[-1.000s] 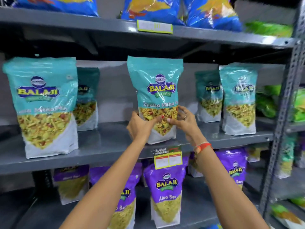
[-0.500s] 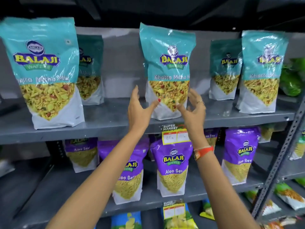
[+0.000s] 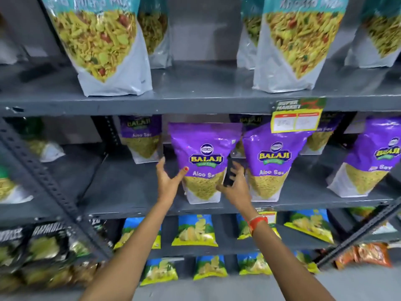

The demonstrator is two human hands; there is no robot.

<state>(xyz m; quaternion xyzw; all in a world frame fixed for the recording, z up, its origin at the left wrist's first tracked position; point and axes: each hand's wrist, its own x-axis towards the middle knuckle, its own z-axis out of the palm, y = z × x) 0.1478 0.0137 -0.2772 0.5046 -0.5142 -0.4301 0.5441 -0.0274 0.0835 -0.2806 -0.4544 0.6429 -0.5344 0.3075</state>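
Observation:
A purple Balaji Aloo Sev bag point(image 3: 204, 148) stands upright on the middle shelf point(image 3: 121, 187). My left hand point(image 3: 168, 181) is at the bag's left edge, fingers spread and pointing up, with the thumb touching its front. My right hand point(image 3: 235, 184) is at the bag's right edge, and its spread fingers reach into the dark gap between this bag and a second purple bag point(image 3: 273, 166). Neither hand plainly grips the bag. An orange band sits on my right wrist.
Teal Khatta Mitha bags point(image 3: 102, 44) stand on the shelf above, behind a yellow price tag point(image 3: 296, 120) on its edge. More purple bags stand behind and to the right. Blue-yellow chip bags point(image 3: 195, 231) fill the lower shelves. A grey diagonal brace point(image 3: 54, 192) crosses at left.
My view dropped from the teal-bag shelf to the purple-bag shelf. Both hands left the teal bag and moved down to either side of a purple Aloo Sev bag.

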